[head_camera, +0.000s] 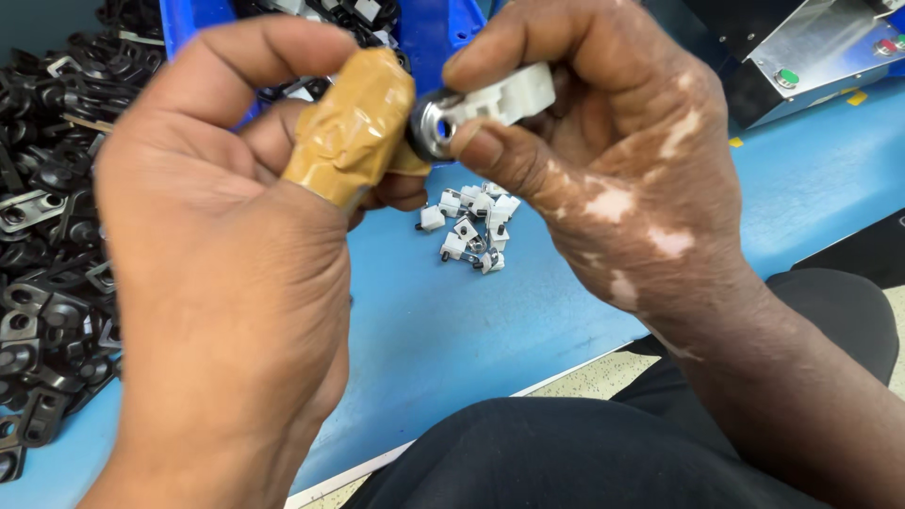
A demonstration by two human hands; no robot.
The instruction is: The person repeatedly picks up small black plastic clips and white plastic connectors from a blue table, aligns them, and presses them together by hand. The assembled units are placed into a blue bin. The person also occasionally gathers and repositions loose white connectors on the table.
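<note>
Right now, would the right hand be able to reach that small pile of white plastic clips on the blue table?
Probably not without letting go: the right hand is pinching a white plastic clip with a metal ring. The small pile of white plastic clips lies uncovered on the blue table just beneath, nothing between.

The right hand (622, 170) is pinching a small white plastic part with a metal ring (481, 108) between thumb and fingers. The left hand (226, 254), its thumb wrapped in tan tape (353, 127), is pressing against that ring. Below them, more small white parts (471, 226) are lying on the blue table (452, 330), with black metal brackets (47, 236) heaping at the left.
</note>
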